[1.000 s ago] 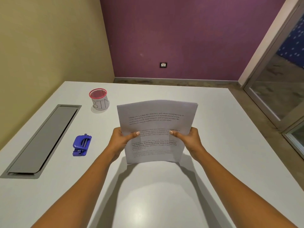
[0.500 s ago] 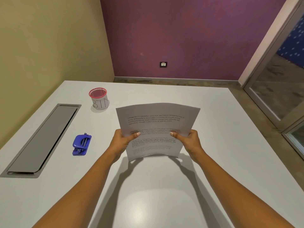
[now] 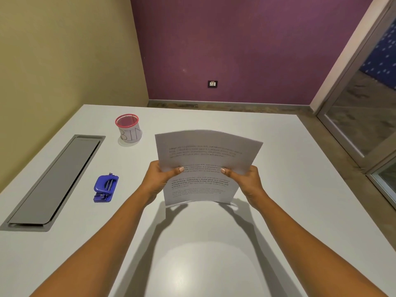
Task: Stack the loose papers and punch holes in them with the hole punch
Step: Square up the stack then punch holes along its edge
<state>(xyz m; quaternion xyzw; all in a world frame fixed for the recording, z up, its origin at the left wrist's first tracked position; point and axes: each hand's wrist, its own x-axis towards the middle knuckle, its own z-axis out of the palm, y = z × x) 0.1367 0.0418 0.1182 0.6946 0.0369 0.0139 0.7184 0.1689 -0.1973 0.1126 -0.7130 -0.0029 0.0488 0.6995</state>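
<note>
A stack of printed papers [image 3: 205,166] is held upright over the middle of the white bench [image 3: 214,254], its top edge bowed and leaning away from the person, its bottom edge just above or at the bench surface; contact cannot be told. The left hand [image 3: 159,179] grips the left edge of the stack, thumb pressed across the front and the fingers curled behind the sheets. The right hand [image 3: 245,179] grips the right edge the same way, thumb on the printed face. The two thumbs point toward each other across the text.

Left of the papers, well apart, a blue hole punch [image 3: 105,188] lies on the bench. Farther off, a red-rimmed mesh cup [image 3: 128,129] with a paper label stands on the bench. A long grey cover plate [image 3: 55,181] is set into the bench at far left.
</note>
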